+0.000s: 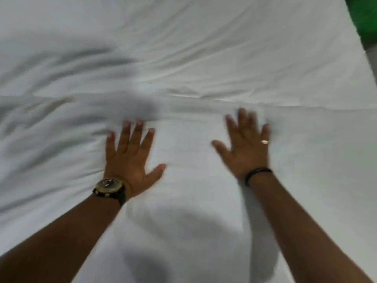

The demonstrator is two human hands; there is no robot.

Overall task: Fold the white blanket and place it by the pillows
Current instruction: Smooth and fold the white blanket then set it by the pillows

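Note:
The white blanket (189, 190) lies spread over the bed in the near half of the view, its far edge running across at about mid-height. My left hand (130, 158) rests flat on it, palm down, fingers apart, a watch on the wrist. My right hand (246, 144) lies flat on it further right, fingers spread, with a ring and a dark wristband; it is slightly blurred. Neither hand grips the cloth. No pillows are in view.
Beyond the blanket's edge the white bed sheet (224, 48) stretches away with soft wrinkles, deeper on the left. The bed's right edge slants down at the top right, with something green (365, 19) past it.

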